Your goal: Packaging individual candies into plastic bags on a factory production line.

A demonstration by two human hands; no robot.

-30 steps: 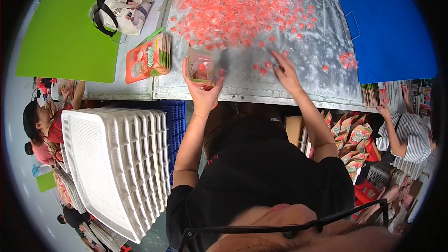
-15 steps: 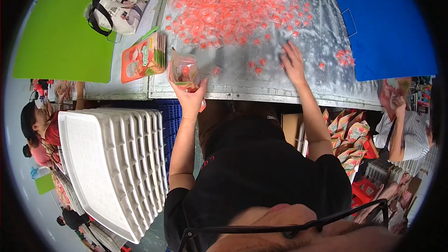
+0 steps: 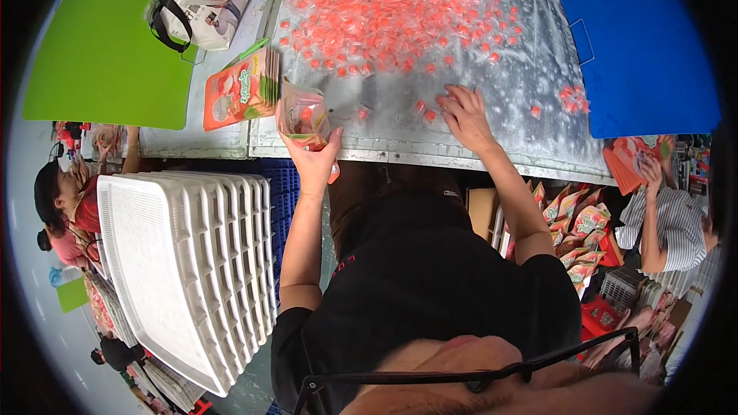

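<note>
Right hand (image 3: 467, 121) — fingers loosely spread — has moved left, near loose sweets (image 3: 429, 116); left hand (image 3: 314, 164) grips an open pouch (image 3: 287, 117) — red sweets (image 3: 307, 114) inside.

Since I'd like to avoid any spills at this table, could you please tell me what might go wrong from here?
The pouch in the left hand is open near the table edge; if it tips, red pieces inside could fall out. The loose pieces lie close to the right hand's fingers, so a sweep might scatter them. The pouch stack stands just left of the held pouch and could get nudged.
</note>
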